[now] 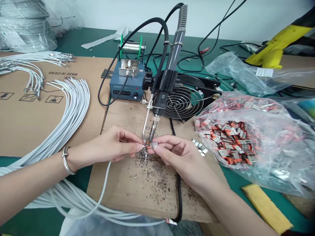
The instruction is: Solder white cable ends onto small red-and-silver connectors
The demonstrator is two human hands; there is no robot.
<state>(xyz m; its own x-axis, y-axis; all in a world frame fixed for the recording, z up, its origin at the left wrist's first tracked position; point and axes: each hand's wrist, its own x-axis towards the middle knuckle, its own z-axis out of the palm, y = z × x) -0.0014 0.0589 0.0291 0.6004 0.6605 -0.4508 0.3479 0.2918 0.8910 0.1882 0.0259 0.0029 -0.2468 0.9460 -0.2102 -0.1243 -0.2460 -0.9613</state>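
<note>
A strip of white paper point(104, 39) lies toward the back of the green table point(71, 46), and a black fan point(176, 104) shows its round wire grille. Beside crumpled clear plastic point(233, 67) is a yellow-and-black tool point(277, 44), its kind uncertain; nearer lies a yellow block point(267, 209).

Can't trace white cable point(105, 183) where hidden under left hand point(114, 144). Can't confirm contact between iron tip point(153, 129) and small connector point(154, 145), too tiny. Can't see whole connector, part-covered by right hand point(180, 152). Can't read button markings point(122, 93) on blue box point(128, 87). Losing yellow tool point(275, 46) off far right edge, wire coils point(27, 28) off far left. Can't count orange parts point(236, 142) through bag folds point(278, 141).
</note>
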